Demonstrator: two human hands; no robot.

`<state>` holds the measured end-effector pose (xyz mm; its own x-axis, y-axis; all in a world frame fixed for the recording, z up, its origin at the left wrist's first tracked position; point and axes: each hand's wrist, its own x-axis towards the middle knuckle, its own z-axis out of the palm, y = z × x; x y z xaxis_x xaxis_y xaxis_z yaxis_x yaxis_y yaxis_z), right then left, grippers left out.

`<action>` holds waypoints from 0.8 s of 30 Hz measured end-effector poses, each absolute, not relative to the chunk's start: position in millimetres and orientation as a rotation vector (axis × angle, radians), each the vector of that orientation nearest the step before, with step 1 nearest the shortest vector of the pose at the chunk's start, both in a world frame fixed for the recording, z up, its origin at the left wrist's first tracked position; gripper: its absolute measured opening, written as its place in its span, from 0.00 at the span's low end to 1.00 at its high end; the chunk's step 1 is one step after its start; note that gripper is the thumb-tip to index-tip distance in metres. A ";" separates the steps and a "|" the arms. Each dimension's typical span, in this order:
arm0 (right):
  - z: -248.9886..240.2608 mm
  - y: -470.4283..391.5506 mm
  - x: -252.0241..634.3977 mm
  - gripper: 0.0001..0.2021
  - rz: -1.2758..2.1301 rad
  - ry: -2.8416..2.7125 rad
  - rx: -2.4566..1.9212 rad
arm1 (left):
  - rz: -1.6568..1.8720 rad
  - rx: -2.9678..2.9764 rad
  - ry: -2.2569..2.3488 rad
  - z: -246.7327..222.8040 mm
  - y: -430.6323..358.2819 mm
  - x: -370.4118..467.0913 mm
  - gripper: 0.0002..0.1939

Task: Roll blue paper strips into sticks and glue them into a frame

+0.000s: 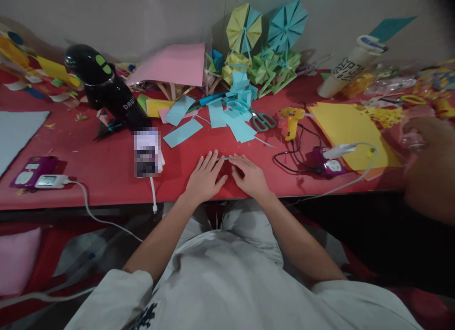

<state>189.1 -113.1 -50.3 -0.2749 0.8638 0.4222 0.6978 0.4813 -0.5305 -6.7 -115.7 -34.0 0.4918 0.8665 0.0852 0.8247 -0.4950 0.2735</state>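
Note:
My left hand (205,177) lies palm down near the front edge of the red table, its fingers stretched out and slightly apart. Facing it, my right hand (250,177) rests with its fingers laid out and a little bent, thumb apart from them. Between the fingertips of both hands shows a short piece of a thin light-blue paper roll (223,158); its ends are hidden under the fingers. Just beyond the hands lie loose light-blue paper pieces (238,124) and a pair of scissors (263,120) with grey-green handles.
A yellow glue gun (292,121) with a black cord stands right, near yellow sheets (350,131) and a purple power socket (330,163). Left are a phone (147,152) and a black figure-shaped stand (117,93). Folded-paper wheels (287,27) stand behind. Another person's hand (426,136) is far right.

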 end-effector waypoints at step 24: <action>-46.8 -114.1 188.6 0.18 0.357 -2.040 -1.318 | 0.310 2.534 1.463 -32.9 -116.5 -6.2 0.32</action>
